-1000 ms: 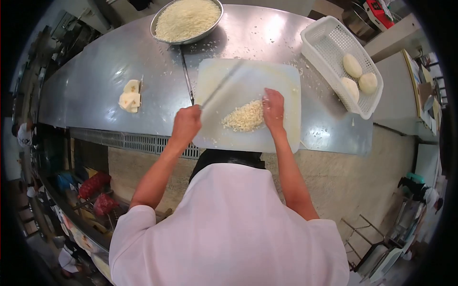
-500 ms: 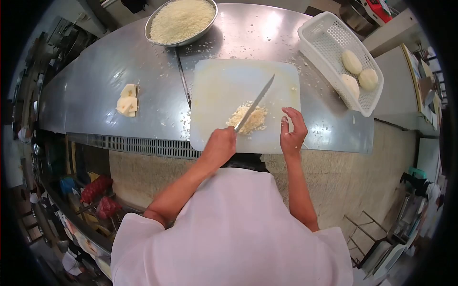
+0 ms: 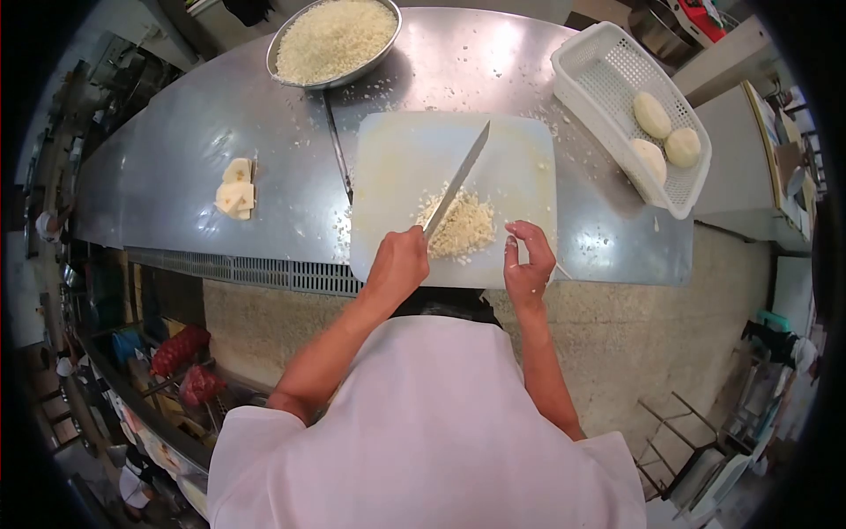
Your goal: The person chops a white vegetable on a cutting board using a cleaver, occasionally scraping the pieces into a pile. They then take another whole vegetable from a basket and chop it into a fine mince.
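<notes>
My left hand [image 3: 399, 267] is wrapped around the handle of a long kitchen knife [image 3: 460, 179], its blade slanting up and to the right. A pile of finely chopped pale food [image 3: 464, 231] lies beside and partly under the blade on a white cutting board [image 3: 405, 145]. Over the board's lower right edge, my right hand [image 3: 530, 264] is open, fingers curved and thumb apart, with pale bits stuck to the skin. It is just right of the pile, apart from the knife.
A metal bowl [image 3: 390, 51] heaped with chopped pale pieces stands at the back of the steel table [image 3: 167, 176]. Sliced pale pieces [image 3: 235, 196] lie at left. A white perforated basket [image 3: 608, 70] at right holds several peeled, round pale vegetables [image 3: 652, 115]. Crumbs are scattered around the board.
The knife and my left hand have shifted slightly left, and the chopped pile now looks more spread out. My right hand has moved left and a little down, nearer the pile.
</notes>
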Tool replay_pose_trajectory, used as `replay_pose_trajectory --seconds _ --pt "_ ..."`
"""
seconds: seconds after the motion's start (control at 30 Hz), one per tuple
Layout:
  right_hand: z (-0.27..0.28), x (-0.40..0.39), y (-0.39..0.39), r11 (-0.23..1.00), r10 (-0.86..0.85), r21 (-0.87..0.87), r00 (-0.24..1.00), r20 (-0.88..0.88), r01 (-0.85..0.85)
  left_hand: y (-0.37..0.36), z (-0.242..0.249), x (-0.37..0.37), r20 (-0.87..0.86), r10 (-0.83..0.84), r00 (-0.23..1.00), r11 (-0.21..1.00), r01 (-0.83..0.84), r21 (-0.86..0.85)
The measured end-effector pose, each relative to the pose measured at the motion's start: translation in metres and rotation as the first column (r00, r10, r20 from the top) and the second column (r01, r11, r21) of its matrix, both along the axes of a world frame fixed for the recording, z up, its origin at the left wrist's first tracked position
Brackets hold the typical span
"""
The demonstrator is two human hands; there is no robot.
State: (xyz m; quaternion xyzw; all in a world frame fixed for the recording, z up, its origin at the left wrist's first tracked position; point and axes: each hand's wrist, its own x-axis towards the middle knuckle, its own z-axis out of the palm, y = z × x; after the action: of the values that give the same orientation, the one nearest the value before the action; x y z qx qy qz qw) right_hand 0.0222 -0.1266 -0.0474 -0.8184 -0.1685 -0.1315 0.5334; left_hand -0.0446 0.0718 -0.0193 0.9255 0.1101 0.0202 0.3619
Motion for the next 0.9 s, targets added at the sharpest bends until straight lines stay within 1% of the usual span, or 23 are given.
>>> replay_pose_trajectory --seconds 0.07,0.13,0.17,0.23,0.27,0.3,0.33,0.37,0.4,0.43,0.47,0.53,0.57,0.63,0.67,0.73,0.77,0.8,0.87,0.9 --pt "-0.004 -0.003 0.004 1.000 0.019 0.012 1.000 -0.024 -0.019 0.002 -0.005 -0.002 -0.032 0.033 0.999 0.999 -0.032 0.011" --pt "0.001 -0.004 0.012 0.996 0.090 -0.012 0.996 -0.004 -0.090 0.006 0.000 0.006 0.045 -0.007 0.999 1.000 0.007 0.001" --pt "0.004 -0.004 0.013 0.996 0.091 -0.016 0.996 -0.006 -0.091 0.003 0.006 0.002 0.044 -0.006 0.999 1.000 0.006 -0.003" --pt "0.009 -0.002 0.016 0.996 0.089 -0.029 0.995 0.037 -0.088 0.000 0.026 -0.008 -0.068 0.046 0.997 0.998 -0.048 -0.029" --pt "0.007 -0.001 0.017 0.996 0.086 -0.027 0.996 0.033 -0.086 0.001 0.014 -0.007 -0.073 0.044 0.996 0.999 -0.046 -0.028" --pt "0.004 0.001 0.018 0.999 0.044 0.001 0.999 0.027 -0.044 0.001 -0.009 -0.006 -0.011 0.013 1.000 1.000 -0.013 -0.018" --pt "0.002 0.002 0.017 1.000 0.006 0.025 1.000 0.019 -0.006 -0.001 -0.012 -0.004 0.049 -0.015 0.999 1.000 0.015 -0.011" --pt "0.002 0.001 0.015 1.000 0.009 0.020 1.000 0.008 -0.009 0.000 -0.012 -0.006 0.038 -0.011 0.999 1.000 0.012 -0.016" --pt "0.007 0.002 0.012 1.000 -0.001 0.028 1.000 0.031 0.000 -0.001 0.010 -0.002 -0.014 -0.023 1.000 1.000 0.023 -0.021" --pt "0.010 0.002 0.010 0.999 -0.012 0.037 0.998 0.056 0.010 -0.003 0.022 0.000 -0.064 -0.036 0.997 0.999 0.035 -0.025" --pt "0.011 0.003 0.006 0.999 -0.012 0.034 0.998 0.053 0.010 -0.007 0.020 -0.002 -0.066 -0.037 0.997 0.999 0.035 -0.028" --pt "0.012 0.004 0.000 0.997 -0.054 0.066 0.995 0.083 0.049 -0.013 0.011 -0.007 0.004 -0.051 0.999 0.995 0.051 -0.083" --pt "0.010 0.005 0.000 0.996 -0.058 0.067 0.995 0.080 0.052 -0.013 0.000 -0.003 0.001 -0.055 0.998 0.995 0.055 -0.082" --pt "0.007 0.006 -0.002 0.995 -0.072 0.077 0.990 0.120 0.064 -0.015 -0.010 0.010 0.111 -0.149 0.983 0.987 0.154 -0.043" --pt "0.009 0.005 -0.005 0.995 -0.074 0.071 0.990 0.118 0.066 -0.015 -0.011 0.007 0.110 -0.150 0.982 0.986 0.157 -0.050" --pt "0.014 0.005 -0.007 0.997 -0.059 0.059 0.988 0.139 0.051 -0.015 0.018 0.003 0.003 -0.110 0.994 0.993 0.110 -0.046" --pt "0.012 0.006 -0.007 0.996 -0.063 0.066 0.988 0.141 0.055 -0.015 0.011 -0.001 -0.010 -0.090 0.996 0.993 0.089 -0.075" --pt "0.006 0.006 -0.008 0.993 -0.088 0.089 0.990 0.113 0.078 -0.013 0.000 0.001 -0.012 -0.094 0.995 0.993 0.093 -0.066" --pt "0.004 0.001 -0.007 0.989 -0.107 0.108 0.991 0.075 0.099 -0.010 -0.019 0.006 0.028 -0.176 0.984 0.983 0.177 -0.044" --pt "0.008 0.000 -0.007 0.991 -0.089 0.106 0.993 0.076 0.081 -0.011 -0.009 0.005 0.028 -0.176 0.984 0.983 0.177 -0.044"
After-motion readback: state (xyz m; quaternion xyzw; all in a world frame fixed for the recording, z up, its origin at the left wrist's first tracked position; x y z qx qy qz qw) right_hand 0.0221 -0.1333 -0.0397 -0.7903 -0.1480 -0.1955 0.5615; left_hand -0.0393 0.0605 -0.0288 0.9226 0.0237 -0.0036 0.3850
